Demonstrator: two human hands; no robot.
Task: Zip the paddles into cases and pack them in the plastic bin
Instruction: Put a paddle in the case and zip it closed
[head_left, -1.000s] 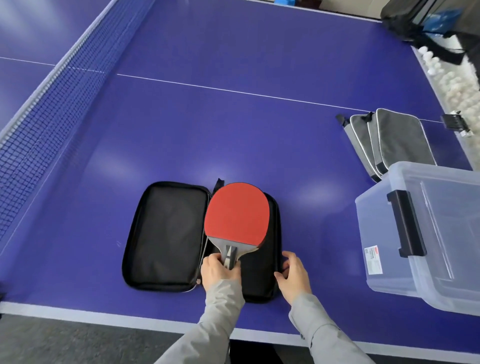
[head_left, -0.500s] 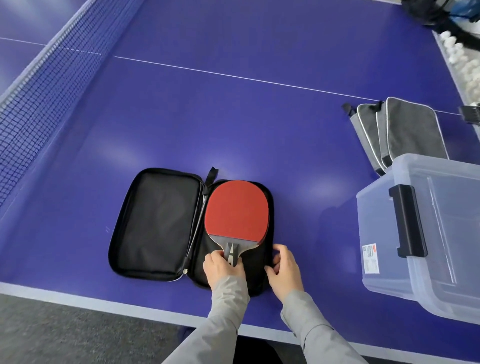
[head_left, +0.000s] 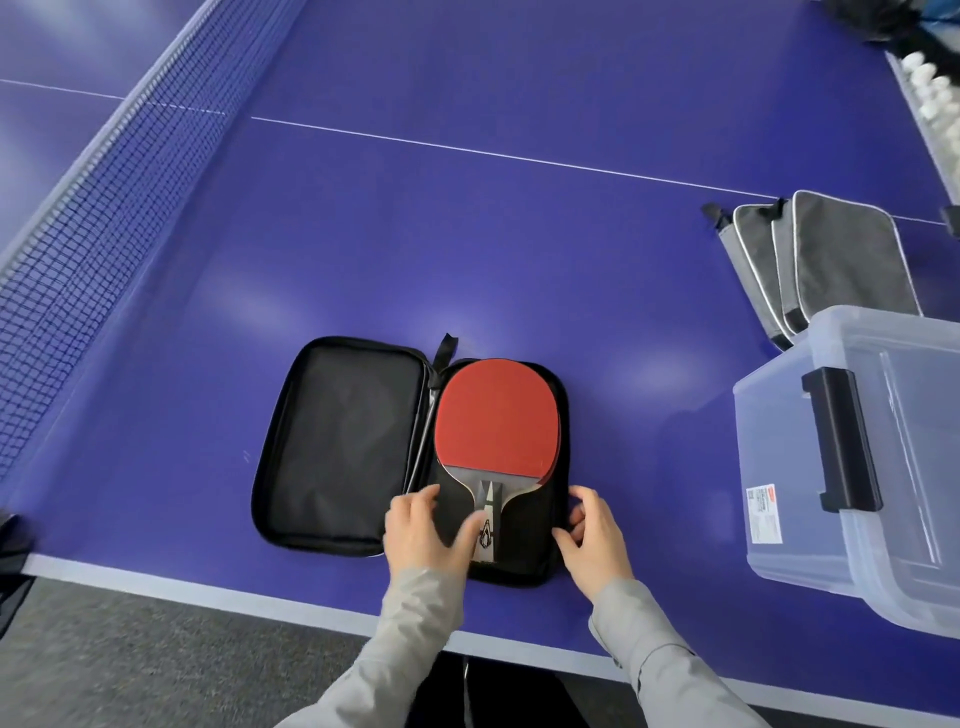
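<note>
Handle of paddle (head_left: 493, 415) released by left grip (head_left: 431, 525), now slack, thumb laid across it. Paddle seated in right half of open case (head_left: 337, 441) on bench (head_left: 467, 234). Case edge pinched by right grip (head_left: 592, 535). Closing and zipping judged next. Plastic bin (head_left: 779, 441) nearby, right.

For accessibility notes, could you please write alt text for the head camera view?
A red paddle lies in an open black case on a blue table. The left hand touches its handle, the right hand holds the case's edge.
</note>
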